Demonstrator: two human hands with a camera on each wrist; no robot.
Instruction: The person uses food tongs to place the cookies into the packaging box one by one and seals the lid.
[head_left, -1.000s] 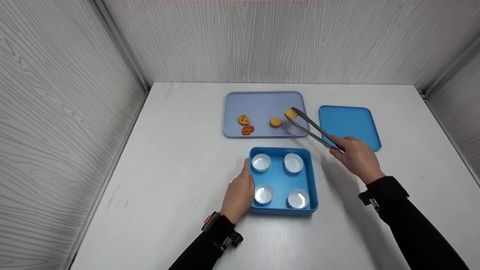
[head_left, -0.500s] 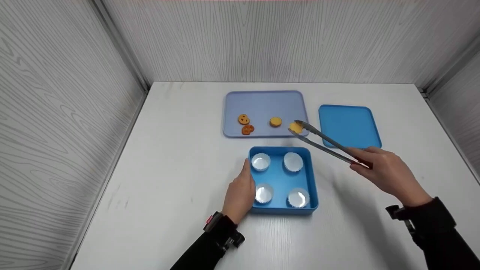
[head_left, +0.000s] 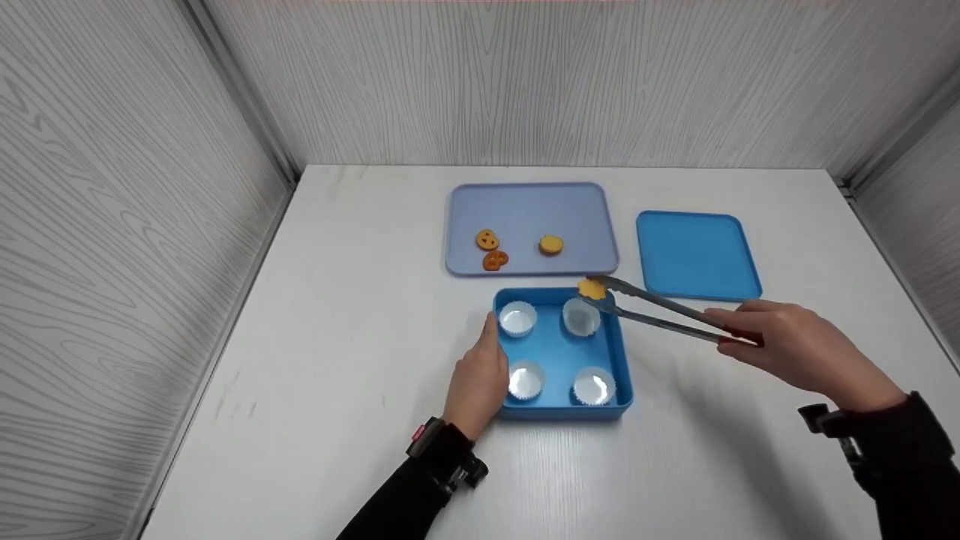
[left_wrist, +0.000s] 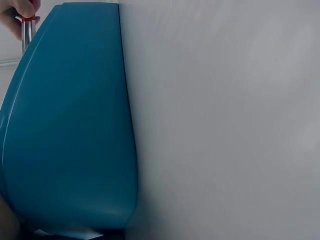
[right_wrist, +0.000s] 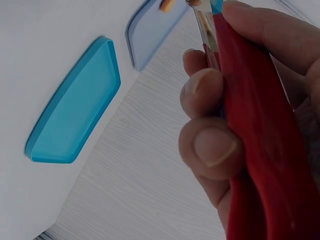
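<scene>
In the head view my right hand (head_left: 799, 349) grips metal tongs (head_left: 660, 300), whose red handles (right_wrist: 255, 110) fill much of the right wrist view. Their tips hold a yellow biscuit-like piece (head_left: 592, 289) over the far right corner of a blue square box (head_left: 559, 414). Below that piece is a white paper baking cup (head_left: 581, 317), one of several in the box's corners. Against the box's left wall lies my left hand (head_left: 478, 382), index finger straight along it. The box's outer wall (left_wrist: 75, 120) dominates the left wrist view.
Behind the box, a lilac tray (head_left: 525, 206) carries a round yellow piece (head_left: 550, 244), a tan pretzel-like biscuit (head_left: 487, 240) and a browner one (head_left: 496, 260). At its right lies a shallow blue square lid or tray (head_left: 697, 255). Grey wood-grain panels (head_left: 525, 82) enclose the table.
The tongs have carried the yellow piece off the lilac tray towards me, to above the box, as my right hand moved right and nearer. The box has shifted slightly away from me.
</scene>
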